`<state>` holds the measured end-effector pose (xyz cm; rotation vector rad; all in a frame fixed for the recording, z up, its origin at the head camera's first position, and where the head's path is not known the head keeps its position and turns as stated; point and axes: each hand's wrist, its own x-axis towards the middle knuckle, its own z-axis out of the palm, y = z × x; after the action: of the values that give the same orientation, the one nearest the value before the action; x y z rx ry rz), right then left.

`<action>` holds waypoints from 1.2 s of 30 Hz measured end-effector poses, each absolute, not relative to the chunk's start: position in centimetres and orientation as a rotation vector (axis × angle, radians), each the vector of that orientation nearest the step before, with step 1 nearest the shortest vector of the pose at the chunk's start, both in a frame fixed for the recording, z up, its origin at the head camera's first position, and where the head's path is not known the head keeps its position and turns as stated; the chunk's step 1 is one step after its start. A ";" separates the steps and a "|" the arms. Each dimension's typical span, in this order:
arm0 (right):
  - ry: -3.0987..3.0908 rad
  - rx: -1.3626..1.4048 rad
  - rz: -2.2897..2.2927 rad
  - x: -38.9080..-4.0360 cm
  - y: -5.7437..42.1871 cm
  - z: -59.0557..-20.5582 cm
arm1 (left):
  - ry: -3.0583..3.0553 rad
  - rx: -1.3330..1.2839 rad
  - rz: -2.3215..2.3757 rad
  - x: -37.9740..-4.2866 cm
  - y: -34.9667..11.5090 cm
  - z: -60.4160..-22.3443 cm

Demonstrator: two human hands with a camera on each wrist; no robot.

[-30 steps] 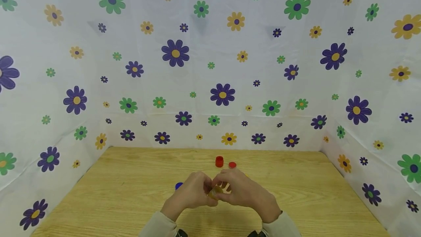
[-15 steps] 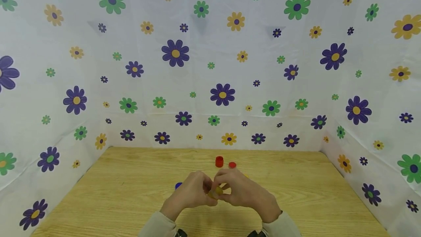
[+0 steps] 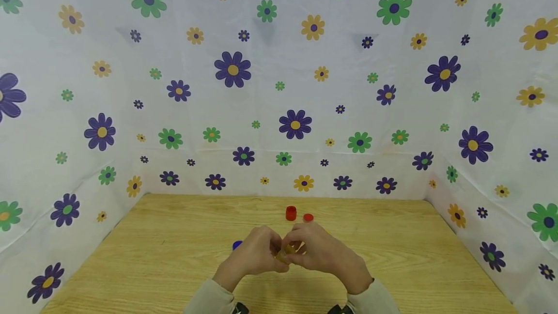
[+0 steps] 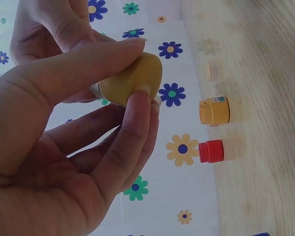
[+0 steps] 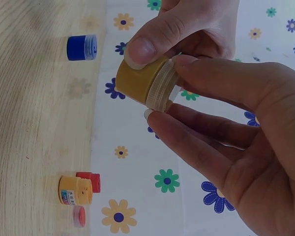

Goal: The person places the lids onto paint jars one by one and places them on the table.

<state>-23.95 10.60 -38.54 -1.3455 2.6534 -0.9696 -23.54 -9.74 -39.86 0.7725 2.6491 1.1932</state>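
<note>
Both my hands meet over the wooden table, around one small paint jar (image 5: 137, 81) of mustard-yellow paint. My left hand (image 3: 259, 253) grips the jar's body, its thumb and fingers pressed against the sides. At the jar's other end is a clear ribbed lid (image 5: 161, 87), which my right hand (image 3: 320, 253) pinches between thumb and fingers. In the right wrist view the jar lies tilted on its side, the lid toward my right palm. Seen from the left wrist, my left fingers (image 4: 137, 115) cover part of the yellow body, and the lid is mostly hidden.
Behind the hands stand a red jar (image 3: 290, 213) and a flat red lid (image 3: 308, 217). A labelled orange-yellow jar (image 5: 74, 191) is close by, mostly hidden in the head view. To the left is a blue jar (image 5: 81, 47). Flowered white cloth (image 3: 279, 62) encloses the table's back and sides.
The fingers of my right hand have shifted their hold on the lid slightly. My left hand and the jar have stayed in nearly the same place.
</note>
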 end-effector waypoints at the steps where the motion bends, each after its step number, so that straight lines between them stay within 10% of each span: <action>1: 2.658 -1.340 -0.965 -24.0 10.6 -38.5 | 2.649 0.773 1.194 -23.5 -9.7 -39.9; 36: 2.622 -1.399 -1.009 -23.8 10.6 -38.5 | 2.651 0.808 1.187 -23.6 -9.8 -39.8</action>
<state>-23.79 10.64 -38.51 -1.3990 2.6217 -1.0086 -23.62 -9.84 -39.78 0.8083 2.6506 1.1867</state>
